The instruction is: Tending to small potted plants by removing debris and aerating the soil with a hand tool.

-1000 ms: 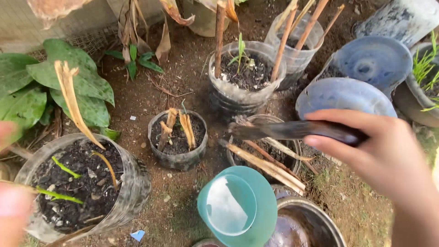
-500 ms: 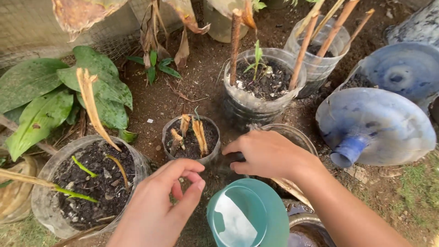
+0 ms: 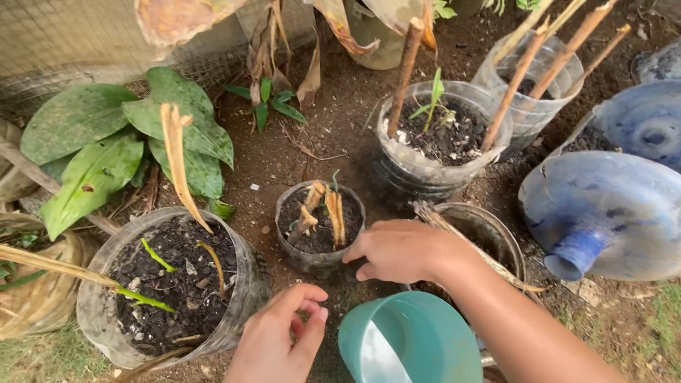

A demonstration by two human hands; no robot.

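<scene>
Small pot just beyond right hand's curled, empty fingers, touching its rim.

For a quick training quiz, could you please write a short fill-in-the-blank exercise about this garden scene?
1. The right hand touches the rim of the small ___ pot of dark soil.
2. The left hand is empty, its fingers ___.
3. The teal cup lies nearest the ___ hand.
4. The blue water jug lies on its ___.

Missing words: plastic; open; right; side
</scene>
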